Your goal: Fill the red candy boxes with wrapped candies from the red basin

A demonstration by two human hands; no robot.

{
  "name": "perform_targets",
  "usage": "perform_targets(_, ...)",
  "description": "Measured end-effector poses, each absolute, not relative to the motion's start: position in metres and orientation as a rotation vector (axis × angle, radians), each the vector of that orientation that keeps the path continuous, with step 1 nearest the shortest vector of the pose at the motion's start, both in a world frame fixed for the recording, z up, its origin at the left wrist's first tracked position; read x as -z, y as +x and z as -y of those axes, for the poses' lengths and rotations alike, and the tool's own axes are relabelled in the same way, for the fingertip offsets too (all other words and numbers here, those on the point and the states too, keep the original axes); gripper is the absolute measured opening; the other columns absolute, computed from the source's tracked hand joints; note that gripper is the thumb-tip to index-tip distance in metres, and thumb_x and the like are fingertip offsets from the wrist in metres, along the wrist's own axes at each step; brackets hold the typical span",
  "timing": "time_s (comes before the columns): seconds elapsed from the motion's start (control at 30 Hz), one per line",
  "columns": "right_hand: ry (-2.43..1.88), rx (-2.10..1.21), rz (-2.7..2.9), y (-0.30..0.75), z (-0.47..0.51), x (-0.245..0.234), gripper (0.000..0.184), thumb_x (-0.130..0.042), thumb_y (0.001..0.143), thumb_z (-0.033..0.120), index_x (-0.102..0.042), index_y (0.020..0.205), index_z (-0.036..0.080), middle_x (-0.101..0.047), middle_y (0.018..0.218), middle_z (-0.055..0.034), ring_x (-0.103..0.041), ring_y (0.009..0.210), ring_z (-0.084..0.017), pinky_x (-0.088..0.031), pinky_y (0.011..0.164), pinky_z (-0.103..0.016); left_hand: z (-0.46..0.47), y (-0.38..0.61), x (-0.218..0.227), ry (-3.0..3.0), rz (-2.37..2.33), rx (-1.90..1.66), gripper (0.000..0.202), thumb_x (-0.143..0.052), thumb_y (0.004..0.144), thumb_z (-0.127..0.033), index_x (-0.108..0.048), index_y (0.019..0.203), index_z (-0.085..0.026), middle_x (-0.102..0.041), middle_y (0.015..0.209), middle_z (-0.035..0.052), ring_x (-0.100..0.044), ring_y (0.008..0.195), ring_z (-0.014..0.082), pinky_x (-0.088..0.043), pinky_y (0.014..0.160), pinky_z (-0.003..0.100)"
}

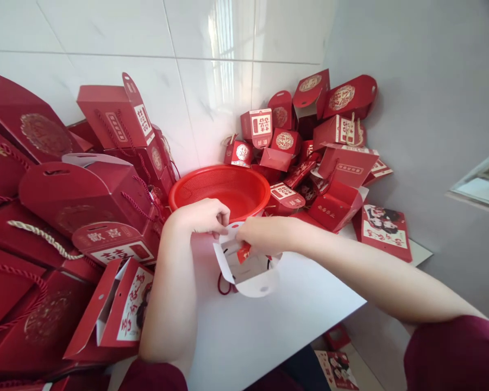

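Observation:
A small paper gift box (256,286) stands open on the white tabletop, its white inner flaps spread outward. My left hand (210,215) is closed at the box's far left edge, with thumb and fingers pinching its white flap. My right hand (259,234) reaches over the box opening from the right, its fingers closed on a small red packet (243,253). Most of that packet is hidden by the hand. A dark red cord loop (225,284) hangs at the box's left side.
A red plastic basket (220,172) stands just behind my hands. Red gift boxes (44,133) with cord handles are stacked high on the left. More red boxes (344,168) are heaped at the back right. A tiled wall (118,32) rises behind, and the white table (244,336) ends near my body.

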State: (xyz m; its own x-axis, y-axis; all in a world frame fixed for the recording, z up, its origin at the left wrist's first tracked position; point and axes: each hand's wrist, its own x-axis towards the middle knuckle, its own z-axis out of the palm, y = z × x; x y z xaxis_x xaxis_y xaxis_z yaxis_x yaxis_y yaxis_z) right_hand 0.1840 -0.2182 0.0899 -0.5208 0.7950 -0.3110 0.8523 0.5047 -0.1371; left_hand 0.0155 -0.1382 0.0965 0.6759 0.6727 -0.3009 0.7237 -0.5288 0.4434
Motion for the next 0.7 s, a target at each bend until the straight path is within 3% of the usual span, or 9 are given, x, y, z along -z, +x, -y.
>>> perform_targets(0.07, 1.467, 0.447, -2.653, 0.198, 0.222, -0.11, 0.013, -0.059, 0.084, 0.011, -0.071, 0.086, 0.016, -0.066, 0.072, -0.003, -0.056, 0.054, -0.012, -0.037, 0.051, -0.024, 0.138, 0.008, -0.1, 2.337, -1.09, 0.082, 0.006, -0.07, 0.069, -0.026, -0.069, 0.072, -0.021, -0.072, 0.067, -0.0018, -0.067, 0.065, 0.0165, -0.045, 0.056, 0.023)
perform_targets(0.2, 1.661, 0.753, -3.006, 0.222, 0.213, -0.128, 0.01, -0.062, 0.087, 0.022, -0.07, 0.091, 0.018, -0.07, 0.078, -0.001, -0.059, 0.06, -0.01, -0.042, 0.057, -0.022, 0.14, -0.002, -0.105, 2.207, -1.104, -0.217, 0.019, -0.068, 0.075, -0.03, -0.072, 0.091, -0.02, -0.075, 0.083, 0.0026, -0.068, 0.073, 0.0175, -0.052, 0.061, 0.025)
perform_targets(0.33, 1.751, 1.387, -3.245, 0.221, 0.169, -0.098, 0.016, -0.067, 0.086, 0.031, -0.064, 0.087, 0.015, -0.069, 0.078, -0.0018, -0.057, 0.054, -0.008, -0.045, 0.052, -0.02, 0.128, -0.004, -0.099, 2.051, -1.11, -0.681, 0.026, -0.059, 0.085, -0.039, -0.069, 0.098, -0.019, -0.075, 0.1, 0.0071, -0.07, 0.096, 0.0213, -0.057, 0.07, 0.027)
perform_targets(0.43, 1.763, 1.753, -3.192, 0.207, 0.125, -0.06, 0.018, -0.068, 0.085, 0.031, -0.06, 0.085, 0.016, -0.069, 0.076, -0.002, -0.055, 0.05, -0.007, -0.045, 0.048, -0.02, 0.107, -0.003, -0.081, 1.969, -1.119, -0.849, 0.028, -0.058, 0.085, -0.032, -0.067, 0.109, -0.02, -0.072, 0.111, 0.0079, -0.068, 0.105, 0.022, -0.057, 0.071, 0.028)
perform_targets(0.53, 1.833, 1.77, -3.114, 0.194, 0.093, -0.03, 0.016, -0.068, 0.085, 0.028, -0.059, 0.082, 0.015, -0.065, 0.068, 0.0007, -0.055, 0.047, -0.007, -0.046, 0.048, -0.019, 0.084, -0.005, -0.061, 1.972, -1.063, -0.747, 0.029, -0.064, 0.076, -0.021, -0.067, 0.105, -0.017, -0.074, 0.104, 0.0081, -0.069, 0.099, 0.0204, -0.055, 0.077, 0.028)
perform_targets(0.7, 1.723, 1.751, -3.051, 0.186, 0.076, -0.015, 0.011, -0.067, 0.085, 0.023, -0.063, 0.08, 0.014, -0.068, 0.073, -0.002, -0.062, 0.054, -0.01, -0.051, 0.053, -0.022, 0.065, -0.011, -0.048, 2.014, -1.125, -0.642, 0.021, -0.069, 0.075, -0.033, -0.067, 0.083, -0.014, -0.074, 0.08, 0.0089, -0.069, 0.075, 0.0199, -0.053, 0.069, 0.031)
